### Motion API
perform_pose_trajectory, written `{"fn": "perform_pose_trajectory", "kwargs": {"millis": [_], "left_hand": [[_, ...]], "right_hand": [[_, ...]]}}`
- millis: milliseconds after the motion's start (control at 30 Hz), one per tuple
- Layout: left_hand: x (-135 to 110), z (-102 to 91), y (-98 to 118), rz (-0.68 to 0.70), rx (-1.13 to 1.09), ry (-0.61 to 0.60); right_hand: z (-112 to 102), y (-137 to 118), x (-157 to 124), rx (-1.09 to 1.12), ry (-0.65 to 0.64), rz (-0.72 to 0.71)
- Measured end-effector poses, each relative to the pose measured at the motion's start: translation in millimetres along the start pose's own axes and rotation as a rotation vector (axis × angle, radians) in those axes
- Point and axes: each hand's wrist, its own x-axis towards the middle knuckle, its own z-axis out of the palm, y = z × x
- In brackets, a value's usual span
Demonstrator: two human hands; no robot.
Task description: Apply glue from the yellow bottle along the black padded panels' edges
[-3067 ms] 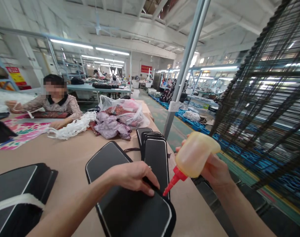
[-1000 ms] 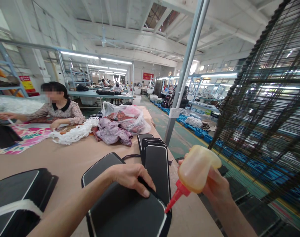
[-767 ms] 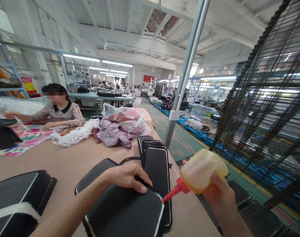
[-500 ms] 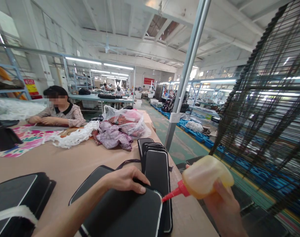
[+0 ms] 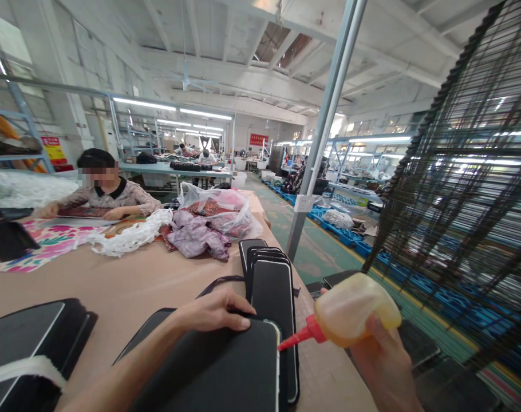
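In the head view my right hand (image 5: pixel 383 355) is closed around a squeeze bottle (image 5: pixel 355 309) of yellowish liquid. Its red nozzle (image 5: pixel 299 336) points left, with the tip at the edge of a black panel (image 5: pixel 217 366). A whitish line runs along that panel's rounded corner and right side. My left hand (image 5: pixel 220 309) grips the panel's top edge, thumb on the face and fingers behind. Beneath and behind it lies another black panel (image 5: pixel 146 329), partly hidden. Several narrow black panels (image 5: pixel 272 292) with white outlines stand stacked just behind, near the table's right edge.
A bundle of black panels (image 5: pixel 24 337) tied with a white strip lies at left on the brown table (image 5: pixel 114 286). Cloth (image 5: pixel 198 234) and a plastic bag (image 5: pixel 243 214) sit farther back. A person (image 5: pixel 108 189) works across the table. A metal post (image 5: pixel 324 126) and wire racks (image 5: pixel 453 171) stand right.
The held panel has tilted and shifted slightly, and my left hand moved a little left. The bottle moved slightly left with its nozzle along the panel's edge. The person's hands across the table spread apart.
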Motion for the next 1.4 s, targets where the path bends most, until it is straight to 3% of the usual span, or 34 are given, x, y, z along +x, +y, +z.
{"fn": "perform_pose_trajectory", "kwargs": {"millis": [233,467,1167,1400], "left_hand": [[1,-1.1,-4,-0.04,-0.05,-0.012],[4,-2.7,-14,-0.043,-0.159,-0.018],[8,-3.6,-26,-0.123,-0.278,0.049],[10,-3.8,-30,-0.124,-0.304,0.078]], "right_hand": [[-2,3,-2,-0.027,0.005,0.036],[-5,3,-5,-0.034,-0.105,0.009],[-10,7,-12,0.04,0.045,0.099],[-14,7,-14,0.026,0.0,0.095]]}}
